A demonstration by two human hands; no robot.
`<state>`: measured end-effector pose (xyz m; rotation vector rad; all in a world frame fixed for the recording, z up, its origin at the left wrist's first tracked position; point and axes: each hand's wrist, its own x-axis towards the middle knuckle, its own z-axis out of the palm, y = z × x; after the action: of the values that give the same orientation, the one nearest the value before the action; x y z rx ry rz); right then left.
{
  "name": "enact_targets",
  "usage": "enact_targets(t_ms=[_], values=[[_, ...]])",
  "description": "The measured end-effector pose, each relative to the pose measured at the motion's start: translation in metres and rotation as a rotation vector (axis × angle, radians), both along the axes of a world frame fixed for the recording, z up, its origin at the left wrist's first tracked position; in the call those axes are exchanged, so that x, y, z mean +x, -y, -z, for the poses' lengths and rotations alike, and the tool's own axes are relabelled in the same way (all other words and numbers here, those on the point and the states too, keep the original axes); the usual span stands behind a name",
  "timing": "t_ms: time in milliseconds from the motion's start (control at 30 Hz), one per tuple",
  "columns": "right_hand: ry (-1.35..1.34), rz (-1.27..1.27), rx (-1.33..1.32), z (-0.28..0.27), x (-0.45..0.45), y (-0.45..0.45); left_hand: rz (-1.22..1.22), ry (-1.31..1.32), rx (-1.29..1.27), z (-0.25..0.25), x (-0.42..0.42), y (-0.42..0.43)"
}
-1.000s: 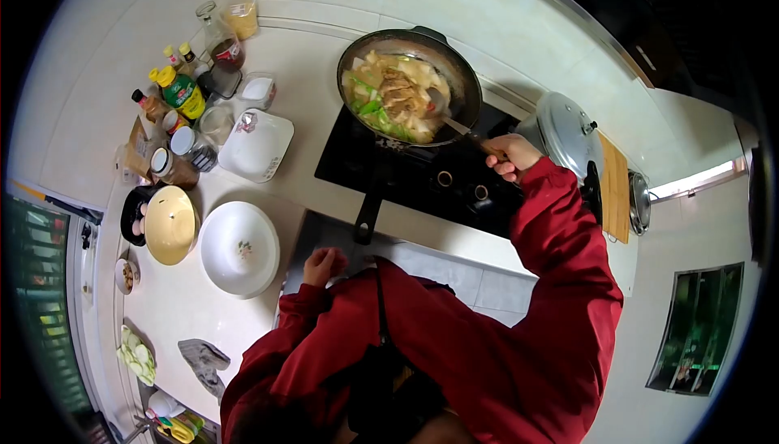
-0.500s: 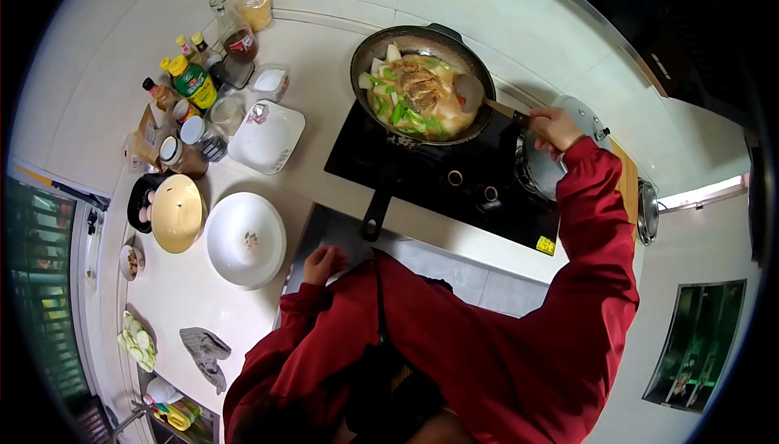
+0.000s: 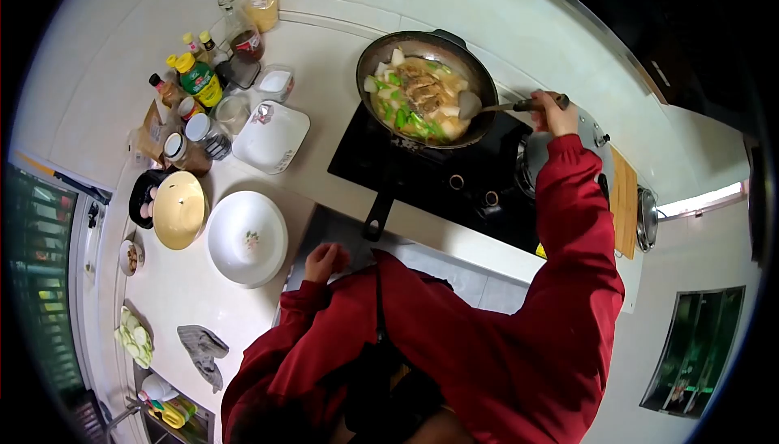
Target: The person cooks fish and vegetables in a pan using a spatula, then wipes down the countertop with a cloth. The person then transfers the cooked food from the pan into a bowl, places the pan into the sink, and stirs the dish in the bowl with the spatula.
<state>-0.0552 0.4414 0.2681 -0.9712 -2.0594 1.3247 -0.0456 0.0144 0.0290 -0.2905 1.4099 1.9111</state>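
My right hand (image 3: 556, 114) is closed around the dark handle of a spatula (image 3: 503, 107). The blade reaches into the right side of a wok (image 3: 485, 71) on the stove. Inside lies a stew (image 3: 418, 99) with a brown piece in the middle, pale chunks, green pieces and broth. The wok's long handle (image 3: 378, 215) points toward my body, with nobody holding it. My left hand (image 3: 326, 262) hangs by my waist near the counter edge, fingers curled in, with nothing visible in it.
A lidded pot (image 3: 531, 156) sits on the stove's right, beside a wooden board (image 3: 623, 200). On the left counter are a white bowl (image 3: 264, 261), a square dish (image 3: 272, 140), a yellowish bowl (image 3: 180, 209), seasoning bottles (image 3: 199, 79), a cloth (image 3: 203, 351) and sliced vegetables (image 3: 134, 338).
My right hand has lifted slightly and turned on the spatula, whose blade has shifted a little within the stew. My left hand stays by my waist. The whole view has shifted slightly.
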Motion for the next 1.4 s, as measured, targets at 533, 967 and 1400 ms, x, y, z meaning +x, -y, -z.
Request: enact_targets(t_ms=[533,967,1400], values=[[-0.064,-0.099,0.171,-0.027,0.039,0.051,0.039,0.003,0.001,0.011,0.002,-0.001],[-0.003,-0.119,0.693,-0.003,0.003,0.036,0.035,0.018,-0.052,0.003,0.004,0.004],[0.063,-0.271,0.364,-0.041,0.004,0.067,-0.027,0.018,0.009,0.021,0.004,0.008]])
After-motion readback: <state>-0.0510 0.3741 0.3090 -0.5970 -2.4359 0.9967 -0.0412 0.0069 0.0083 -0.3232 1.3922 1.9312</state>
